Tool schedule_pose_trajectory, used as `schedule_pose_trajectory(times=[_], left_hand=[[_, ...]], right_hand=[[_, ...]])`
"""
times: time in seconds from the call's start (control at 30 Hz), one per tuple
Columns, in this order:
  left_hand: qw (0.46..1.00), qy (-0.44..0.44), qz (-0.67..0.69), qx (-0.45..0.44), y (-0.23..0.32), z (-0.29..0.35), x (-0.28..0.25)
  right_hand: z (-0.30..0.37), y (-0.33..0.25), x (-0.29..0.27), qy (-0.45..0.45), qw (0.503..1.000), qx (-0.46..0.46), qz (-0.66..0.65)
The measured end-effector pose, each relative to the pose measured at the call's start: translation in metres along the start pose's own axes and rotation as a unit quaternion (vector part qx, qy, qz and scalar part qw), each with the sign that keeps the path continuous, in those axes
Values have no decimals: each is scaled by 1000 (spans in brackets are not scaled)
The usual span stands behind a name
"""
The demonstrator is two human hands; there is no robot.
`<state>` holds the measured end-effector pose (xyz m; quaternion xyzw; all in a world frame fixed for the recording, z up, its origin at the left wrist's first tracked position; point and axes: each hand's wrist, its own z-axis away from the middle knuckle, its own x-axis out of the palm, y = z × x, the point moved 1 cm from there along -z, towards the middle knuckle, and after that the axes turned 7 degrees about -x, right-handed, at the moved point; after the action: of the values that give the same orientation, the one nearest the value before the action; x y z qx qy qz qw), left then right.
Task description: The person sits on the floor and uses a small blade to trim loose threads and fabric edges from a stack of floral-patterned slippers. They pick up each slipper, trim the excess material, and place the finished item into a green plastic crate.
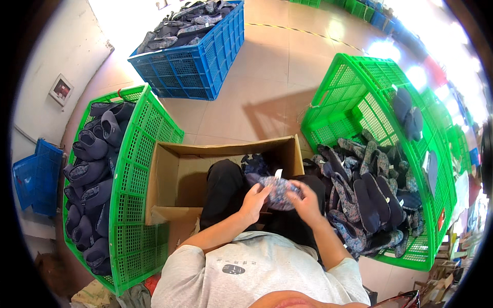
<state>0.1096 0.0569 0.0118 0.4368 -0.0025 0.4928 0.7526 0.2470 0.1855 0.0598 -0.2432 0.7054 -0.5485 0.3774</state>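
A speckled blue-grey fabric slipper (pixel 279 194) is held over my lap, with a small white tag sticking up from its far edge. My left hand (pixel 253 202) grips its left side between thumb and fingers. On its right side my right hand (pixel 307 203) is closed, slightly blurred. Just beyond my knees, a cardboard box (pixel 154 192) lies open, with dark patterned fabric pieces (pixel 254 163) at its right part. To my right, a green crate (pixel 334 87) lies tipped toward me, with a pile of similar slippers (pixel 377 200) spilling at its opening.
At my left stands a green crate (pixel 146 169) full of dark slippers (pixel 92 174). Farther off, a blue crate (pixel 190 74) is heaped with slippers. A small blue bin (pixel 43 177) sits by the white wall (pixel 61 46). Tiled floor (pixel 267 66) lies between the crates.
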Motion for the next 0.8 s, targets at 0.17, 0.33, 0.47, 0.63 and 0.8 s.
schedule_pose_trajectory(times=[0.17, 0.33, 0.47, 0.63, 0.8], left_hand=[[997, 59, -30, -41, 10, 33, -24], [993, 95, -21, -74, 28, 65, -57], [994, 103, -42, -23, 33, 55, -81], [865, 193, -396, 241, 46, 51, -84], [757, 189, -520, 347, 69, 52, -54]], right_hand=[[35, 2, 46, -19, 996, 19, -83], [37, -24, 82, -129, 990, 10, -51], [25, -14, 104, -170, 985, -23, -21], [4, -12, 118, -168, 982, 53, -68], [-8, -9, 119, -96, 980, 110, -137]])
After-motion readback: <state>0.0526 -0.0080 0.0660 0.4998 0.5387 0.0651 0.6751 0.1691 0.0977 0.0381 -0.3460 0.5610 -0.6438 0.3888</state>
